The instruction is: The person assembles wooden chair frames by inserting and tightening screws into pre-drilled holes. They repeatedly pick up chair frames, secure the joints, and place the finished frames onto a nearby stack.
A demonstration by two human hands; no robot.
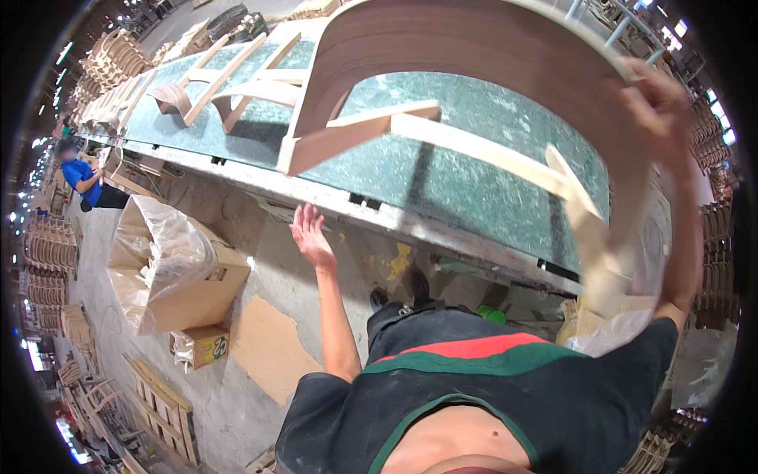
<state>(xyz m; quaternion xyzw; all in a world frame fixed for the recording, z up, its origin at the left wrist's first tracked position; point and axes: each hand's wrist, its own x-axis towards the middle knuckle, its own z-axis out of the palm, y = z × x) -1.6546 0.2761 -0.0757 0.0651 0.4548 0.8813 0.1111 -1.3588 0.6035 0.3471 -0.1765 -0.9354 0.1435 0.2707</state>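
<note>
A large wooden chair frame [466,39], with a broad bent back of brown wood and pale straight rails, is tilted up over the green-topped workbench [379,182]. At its upper right edge my right hand [655,103] grips the bent wood; hand and frame are slightly blurred there. The frame's lower left corner comes down at the bench's near edge. My left hand [313,237] is held out just short of that edge, fingers extended and palm bare, apart from the frame. Motion smears the frame's right-hand end, close to my right arm.
Several more wooden frames [260,91] stand along the bench to the left. On the floor at left are a plastic-lined carton [201,276], a small box [201,347], a cardboard sheet [272,347] and a pallet [162,407]. A person in blue [83,178] works farther off.
</note>
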